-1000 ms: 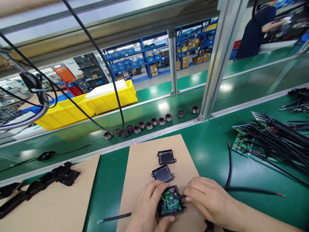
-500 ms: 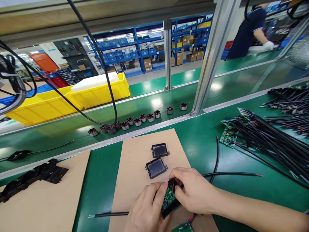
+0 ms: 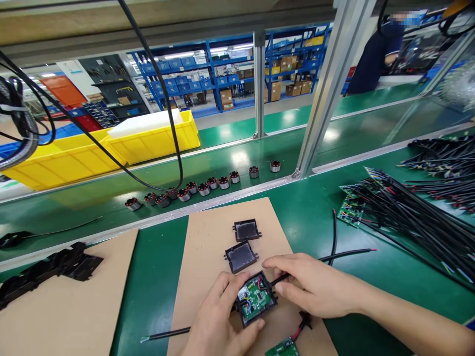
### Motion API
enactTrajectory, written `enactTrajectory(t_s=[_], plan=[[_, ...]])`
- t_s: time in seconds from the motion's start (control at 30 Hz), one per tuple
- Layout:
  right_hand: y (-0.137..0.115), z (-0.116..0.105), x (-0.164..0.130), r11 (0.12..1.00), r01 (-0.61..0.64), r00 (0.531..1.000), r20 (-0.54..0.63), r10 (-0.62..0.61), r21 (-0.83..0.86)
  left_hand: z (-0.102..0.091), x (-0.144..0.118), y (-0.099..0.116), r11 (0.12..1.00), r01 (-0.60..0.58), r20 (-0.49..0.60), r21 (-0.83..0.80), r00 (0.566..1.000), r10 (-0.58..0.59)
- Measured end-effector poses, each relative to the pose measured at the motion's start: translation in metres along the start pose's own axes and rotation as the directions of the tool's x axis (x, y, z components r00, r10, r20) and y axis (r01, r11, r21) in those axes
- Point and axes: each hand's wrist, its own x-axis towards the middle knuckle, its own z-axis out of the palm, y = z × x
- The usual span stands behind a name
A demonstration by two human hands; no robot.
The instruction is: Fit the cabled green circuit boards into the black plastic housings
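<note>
My left hand (image 3: 222, 316) grips a small black plastic case (image 3: 243, 319) by its left side, fingers above and thumb below. Inside the case lies a green circuit board (image 3: 256, 296) with red and other coloured wires, facing up. A black cable (image 3: 281, 279) leaves the right side of the case and runs between the thumb and fingers of my right hand (image 3: 308, 284), which closes loosely round it. Another cable end (image 3: 168, 333) with stripped wires sticks out left of my left hand. Beyond the hands, two black case halves (image 3: 241, 256) lie on the cardboard (image 3: 208, 242).
A second circuit board (image 3: 282, 348) with a red lead lies at the bottom edge. Bundled black cables (image 3: 401, 207) are heaped on the right. Round metal motor parts (image 3: 203, 189) stand on the green belt behind. Black plastic parts (image 3: 48, 272) lie left. A co-worker (image 3: 374, 59) stands far right.
The case has turned face up, showing more of the board. My right fingers have moved from its upper edge to the cable at its right. The motor parts have shifted left.
</note>
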Motion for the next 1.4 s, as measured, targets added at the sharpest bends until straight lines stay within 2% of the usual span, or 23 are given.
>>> enactTrajectory(t_s=[0.1, 0.17, 0.23, 0.33, 0.4, 0.47, 0.53, 0.6, 0.63, 0.7, 0.77, 0.83, 0.93, 1.0, 1.1, 1.2, 1.3, 1.4], plan=[[0.009, -0.001, -0.006, 0.999, -0.033, 0.999, 0.003, 0.033, -0.038, -0.003, 0.002, 0.003, 1.0, 0.019, 0.02, -0.02, 1.0, -0.018], [0.018, -0.004, -0.009, 0.997, -0.04, 0.999, -0.02, 0.038, -0.072, -0.013, 0.002, 0.005, 0.999, 0.029, 0.048, 0.014, 0.998, -0.029], [0.028, -0.014, -0.007, 0.992, -0.006, 0.998, -0.06, -0.001, -0.122, -0.034, 0.003, 0.004, 0.995, 0.033, 0.084, 0.093, 0.996, -0.041], [0.048, -0.049, 0.015, 0.953, 0.046, 0.984, -0.148, -0.094, -0.299, -0.083, 0.019, -0.008, 0.94, 0.095, 0.071, 0.329, 0.99, -0.125], [0.059, -0.083, 0.045, 0.907, 0.009, 0.962, -0.244, -0.122, -0.42, -0.118, 0.047, -0.025, 0.836, 0.196, -0.01, 0.513, 0.975, -0.223], [0.065, -0.118, 0.081, 0.883, -0.066, 0.92, -0.37, -0.126, -0.466, -0.148, 0.091, -0.048, 0.725, 0.272, -0.069, 0.633, 0.952, -0.297], [0.064, -0.148, 0.115, 0.865, -0.164, 0.837, -0.531, -0.132, -0.473, -0.166, 0.144, -0.071, 0.701, 0.282, -0.101, 0.655, 0.952, -0.289], [0.059, -0.163, 0.138, 0.855, -0.219, 0.756, -0.635, -0.156, -0.47, -0.171, 0.197, -0.092, 0.679, 0.308, -0.154, 0.666, 0.948, -0.278], [0.056, -0.164, 0.144, 0.852, -0.222, 0.734, -0.656, -0.174, -0.474, -0.169, 0.22, -0.101, 0.668, 0.324, -0.186, 0.67, 0.944, -0.271], [0.052, -0.151, 0.147, 0.847, -0.185, 0.738, -0.64, -0.215, -0.498, -0.159, 0.254, -0.118, 0.657, 0.338, -0.221, 0.674, 0.941, -0.257], [0.053, -0.126, 0.139, 0.842, -0.111, 0.785, -0.566, -0.251, -0.528, -0.146, 0.273, -0.133, 0.665, 0.332, -0.221, 0.669, 0.943, -0.249], [0.055, -0.098, 0.124, 0.843, -0.024, 0.839, -0.469, -0.276, -0.538, -0.135, 0.278, -0.145, 0.686, 0.321, -0.207, 0.653, 0.947, -0.247], [0.054, -0.066, 0.092, 0.855, 0.106, 0.896, -0.324, -0.304, -0.507, -0.123, 0.262, -0.148, 0.735, 0.295, -0.197, 0.61, 0.956, -0.22], [0.046, -0.054, 0.069, 0.884, 0.172, 0.928, -0.229, -0.293, -0.434, -0.115, 0.237, -0.135, 0.781, 0.26, -0.197, 0.568, 0.964, -0.178], [0.029, -0.038, 0.033, 0.94, 0.236, 0.967, -0.036, -0.252, -0.245, -0.089, 0.177, -0.097, 0.866, 0.156, -0.145, 0.475, 0.985, -0.098], [0.015, -0.011, 0.0, 0.961, 0.234, 0.965, 0.159, -0.21, -0.149, -0.047, 0.105, -0.054, 0.938, 0.007, 0.025, 0.346, 1.0, -0.017], [0.012, 0.02, -0.023, 0.958, 0.184, 0.97, 0.199, -0.14, -0.22, -0.009, 0.048, -0.03, 0.965, -0.026, 0.072, 0.263, 0.997, 0.007], [0.013, 0.039, -0.033, 0.957, 0.181, 0.971, 0.194, -0.138, -0.228, 0.007, 0.017, -0.016, 0.982, -0.04, 0.077, 0.187, 0.997, 0.026]])
